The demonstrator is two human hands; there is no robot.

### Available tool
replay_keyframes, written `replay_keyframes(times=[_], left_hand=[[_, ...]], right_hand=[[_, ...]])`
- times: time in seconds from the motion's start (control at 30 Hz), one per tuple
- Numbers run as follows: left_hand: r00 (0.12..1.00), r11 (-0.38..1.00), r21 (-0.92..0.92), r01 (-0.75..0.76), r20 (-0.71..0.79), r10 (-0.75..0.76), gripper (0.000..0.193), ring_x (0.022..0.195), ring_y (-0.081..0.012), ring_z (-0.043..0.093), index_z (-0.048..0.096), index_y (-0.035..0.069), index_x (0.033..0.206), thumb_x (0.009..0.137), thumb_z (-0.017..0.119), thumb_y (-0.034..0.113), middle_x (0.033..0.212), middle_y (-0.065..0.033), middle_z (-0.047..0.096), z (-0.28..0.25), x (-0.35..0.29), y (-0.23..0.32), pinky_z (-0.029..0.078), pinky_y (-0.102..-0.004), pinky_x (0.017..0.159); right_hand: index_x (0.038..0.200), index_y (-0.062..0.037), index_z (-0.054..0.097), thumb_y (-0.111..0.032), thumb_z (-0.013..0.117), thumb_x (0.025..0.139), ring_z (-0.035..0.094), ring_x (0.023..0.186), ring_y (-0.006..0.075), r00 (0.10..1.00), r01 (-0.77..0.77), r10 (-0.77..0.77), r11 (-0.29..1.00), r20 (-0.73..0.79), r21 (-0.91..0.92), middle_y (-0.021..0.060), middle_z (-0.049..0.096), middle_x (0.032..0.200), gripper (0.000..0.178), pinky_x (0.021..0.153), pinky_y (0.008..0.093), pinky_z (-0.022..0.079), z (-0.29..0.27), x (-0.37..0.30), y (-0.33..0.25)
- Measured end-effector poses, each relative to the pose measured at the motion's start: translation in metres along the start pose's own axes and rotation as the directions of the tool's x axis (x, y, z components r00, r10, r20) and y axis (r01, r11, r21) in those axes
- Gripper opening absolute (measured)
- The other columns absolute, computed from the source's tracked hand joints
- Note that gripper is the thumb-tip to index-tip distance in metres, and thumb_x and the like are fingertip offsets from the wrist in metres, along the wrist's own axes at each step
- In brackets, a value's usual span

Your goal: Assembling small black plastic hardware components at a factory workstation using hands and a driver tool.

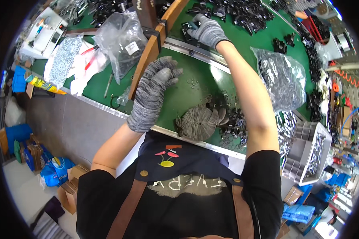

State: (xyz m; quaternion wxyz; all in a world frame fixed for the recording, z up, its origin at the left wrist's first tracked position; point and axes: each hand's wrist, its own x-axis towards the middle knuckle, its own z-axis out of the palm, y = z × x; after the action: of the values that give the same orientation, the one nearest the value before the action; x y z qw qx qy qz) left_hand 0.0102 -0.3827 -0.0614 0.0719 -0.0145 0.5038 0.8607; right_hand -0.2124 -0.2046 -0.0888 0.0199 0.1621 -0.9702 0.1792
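Black part (186, 30) at right hand (208, 31), axis unclear

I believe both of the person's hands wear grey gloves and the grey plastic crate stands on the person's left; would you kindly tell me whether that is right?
Not quite: the head view shows the grey plastic crate on the person's right, not the left. The left hand and right hand do both wear grey gloves.
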Motion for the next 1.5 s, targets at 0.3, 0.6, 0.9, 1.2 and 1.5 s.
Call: replay_keyframes(times=[0.3, 0.6, 0.9, 1.2, 1.5], left_hand=[[0.992, 0.999, 0.013, 0.044, -0.118, -0.042, 0.050, 0.124, -0.0269, 0.055, 0.042, 0.002, 0.142, 0.100, 0.054, 0.026, 0.136, -0.0143, 0.053, -0.003, 0.032, -0.050, 0.045, -0.0366, 0.104], [0.983, 0.987, -0.044, 0.152, -0.100, -0.156, 0.040, 0.108, -0.0232, 0.064, 0.050, 0.004, 0.135, 0.100, 0.056, 0.024, 0.123, -0.0112, 0.060, -0.003, 0.006, -0.059, 0.053, -0.0335, 0.092], [0.748, 0.635, -0.406, 0.658, 0.452, -0.486, 0.054, 0.111, -0.0304, 0.063, 0.046, 0.003, 0.138, 0.101, 0.048, 0.042, 0.127, -0.0195, 0.057, -0.012, 0.030, -0.056, 0.057, -0.0406, 0.083], [0.876, 0.917, -0.095, 0.386, 0.349, -0.333, 0.060, 0.098, -0.0335, 0.067, 0.050, 0.006, 0.133, 0.093, 0.059, 0.049, 0.119, -0.0180, 0.063, 0.003, 0.002, -0.062, 0.059, -0.0405, 0.074], [0.739, 0.785, -0.192, 0.589, 0.520, -0.428, 0.047, 0.089, -0.0253, 0.062, 0.057, 0.007, 0.118, 0.095, 0.059, 0.048, 0.112, -0.0114, 0.059, 0.035, -0.013, -0.060, 0.057, -0.0359, 0.070]], right_hand=[[0.115, -0.0087, 0.065, -0.038, 0.073, 0.079, 0.067, 0.095, 0.0350, 0.973, -0.086, 0.128, 0.974, -0.193, 0.209, 0.0199, 0.070, 0.099, 0.047, 0.085, 0.0429, 0.054, -0.021, -0.080, 0.015], [0.119, -0.0098, 0.066, -0.039, 0.075, 0.074, 0.066, 0.100, 0.0371, 0.989, -0.129, 0.142, 0.961, 0.039, -0.244, 0.0203, 0.069, 0.106, 0.054, 0.086, 0.0435, 0.054, -0.012, -0.047, -0.002], [0.103, -0.0041, 0.071, -0.038, 0.074, 0.067, 0.069, 0.091, 0.0305, 0.980, -0.143, 0.191, 0.858, -0.050, 0.494, 0.0180, 0.071, 0.097, 0.049, 0.084, 0.0370, 0.054, -0.036, -0.090, 0.063], [0.093, -0.0087, 0.068, -0.013, 0.074, 0.078, 0.065, 0.082, 0.0246, 0.943, 0.220, -0.151, 0.952, -0.296, 0.214, 0.0083, 0.067, 0.086, 0.017, 0.073, 0.0347, 0.055, -0.111, -0.264, -0.015], [0.103, -0.0067, 0.071, -0.019, 0.062, 0.084, 0.064, 0.102, 0.0386, 0.672, -0.668, 0.738, 0.567, -0.063, -0.482, 0.0228, 0.068, 0.106, 0.024, 0.090, 0.0471, 0.051, -0.110, -0.346, 0.186]])
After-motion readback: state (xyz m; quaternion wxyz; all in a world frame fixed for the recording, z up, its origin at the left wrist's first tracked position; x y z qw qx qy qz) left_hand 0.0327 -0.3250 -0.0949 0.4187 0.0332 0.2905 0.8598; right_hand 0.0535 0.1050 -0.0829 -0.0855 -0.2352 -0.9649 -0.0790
